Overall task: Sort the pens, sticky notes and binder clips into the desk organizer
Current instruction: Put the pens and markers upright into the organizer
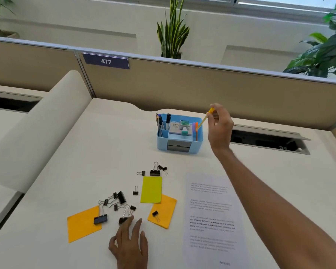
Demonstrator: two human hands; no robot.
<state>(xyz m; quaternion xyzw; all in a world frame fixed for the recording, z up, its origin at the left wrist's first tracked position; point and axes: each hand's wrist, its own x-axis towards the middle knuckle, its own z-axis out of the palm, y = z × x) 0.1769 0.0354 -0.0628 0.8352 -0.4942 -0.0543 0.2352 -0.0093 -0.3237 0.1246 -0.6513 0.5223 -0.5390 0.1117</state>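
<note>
A light blue desk organizer [199, 141] stands at the back of the desk, with dark pens [161, 123] in its left compartment and an orange pen [196, 131] in its right one. My right hand [219, 129] holds a yellow pen [204, 119] by its top, its tip inside the right compartment. My left hand [130, 243] rests flat on the desk, fingertips touching a black binder clip [124, 218]. Several more binder clips [155, 170] lie scattered between the organizer and me. An orange sticky note [81, 224], a yellow-green one [151, 190] and another orange one [163, 210] lie flat among them.
A printed white sheet [213, 216] lies on the desk under my right forearm. A beige partition [182, 84] with a "477" sign [106, 61] runs behind the organizer. An open cable tray [268, 140] sits at the back right. Plants [173, 32] stand beyond the partition.
</note>
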